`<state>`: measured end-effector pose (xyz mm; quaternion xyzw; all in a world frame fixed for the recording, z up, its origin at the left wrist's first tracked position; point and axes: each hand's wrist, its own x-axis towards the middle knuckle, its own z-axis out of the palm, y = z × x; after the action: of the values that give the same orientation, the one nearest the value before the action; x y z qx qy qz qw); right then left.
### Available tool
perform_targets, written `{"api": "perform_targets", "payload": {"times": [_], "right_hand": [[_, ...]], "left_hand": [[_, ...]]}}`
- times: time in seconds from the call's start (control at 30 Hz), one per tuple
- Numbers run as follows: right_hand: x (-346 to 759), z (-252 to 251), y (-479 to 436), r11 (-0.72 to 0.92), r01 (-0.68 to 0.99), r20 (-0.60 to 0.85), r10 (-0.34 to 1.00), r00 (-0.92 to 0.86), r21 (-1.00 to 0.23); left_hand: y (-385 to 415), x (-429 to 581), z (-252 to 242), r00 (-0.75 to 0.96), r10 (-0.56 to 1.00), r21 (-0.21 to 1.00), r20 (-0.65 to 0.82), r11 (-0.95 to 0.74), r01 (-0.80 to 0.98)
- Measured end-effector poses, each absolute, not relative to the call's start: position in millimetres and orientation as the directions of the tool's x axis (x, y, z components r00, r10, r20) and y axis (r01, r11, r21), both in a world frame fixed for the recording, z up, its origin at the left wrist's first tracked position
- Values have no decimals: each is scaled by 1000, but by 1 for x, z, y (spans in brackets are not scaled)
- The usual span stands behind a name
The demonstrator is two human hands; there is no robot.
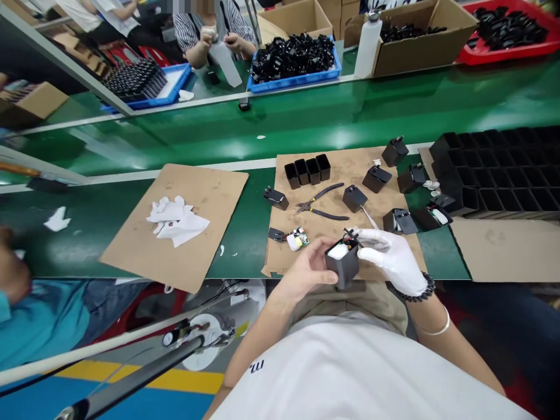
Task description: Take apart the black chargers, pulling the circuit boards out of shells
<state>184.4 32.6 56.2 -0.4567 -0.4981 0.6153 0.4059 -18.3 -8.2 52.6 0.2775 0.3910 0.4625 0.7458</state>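
My left hand [308, 268], bare, is wrapped round a black plastic charger housing [343, 269] just over the bench's near edge. A white block and thin wires show in its open top. My right hand [391, 259], in a white glove, has its fingers pinched at the rim by the wires [350, 235]; what they grip is hidden. A thin pale rod [370, 217] runs from those fingers towards a closed black charger [354, 198]; I cannot tell whether it is held. Nearby lie cutting pliers [324, 203] and a small circuit board [297, 239] wired to a black plug piece.
Several black chargers, such as one [395, 151], stand on the cardboard mat [282, 207]. Rows of empty black housings [503, 169] fill the right. White gloves [177, 219] lie on another cardboard sheet [131, 245]. Across the bench, a person works near a blue tray [297, 81].
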Motion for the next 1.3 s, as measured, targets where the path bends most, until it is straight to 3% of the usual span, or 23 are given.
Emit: {"api": "perform_targets", "payload": {"times": [0.1,0.2,0.33,0.47,0.57,0.77,0.93,1.1,1.17,1.3], "right_hand": [[187,56,29,-91,71,-98,989,-114,-993],[187,55,25,124,342,134,991,7,-932],[178,51,17,330,716,468,884,-5,-615],[167,43,13,291,882,492,867,-80,-371],[164,39,12,257,906,459,885,-81,-335],[169,40,7,204,893,368,929,-47,-400],[160,55,2,128,961,247,967,-65,-245],[145,60,4,249,957,211,953,-215,-148],[142,50,5,259,947,252,945,-209,-188],[143,25,3,307,855,401,907,-130,-418]], "left_hand": [[-4,-6,37,164,951,891,-264,305,-337],[1,14,16,-55,997,993,-60,55,-100],[5,42,-6,-194,939,948,284,-245,205],[3,55,-20,-244,897,910,369,-295,292],[1,55,-25,-236,905,916,355,-285,283],[0,52,-25,-206,916,917,344,-280,285],[-1,50,-24,-206,915,911,347,-275,309],[-5,34,-19,-94,942,878,322,-261,401],[-6,25,-17,13,957,848,291,-264,460],[-4,12,-16,116,952,822,283,-303,482]]}}
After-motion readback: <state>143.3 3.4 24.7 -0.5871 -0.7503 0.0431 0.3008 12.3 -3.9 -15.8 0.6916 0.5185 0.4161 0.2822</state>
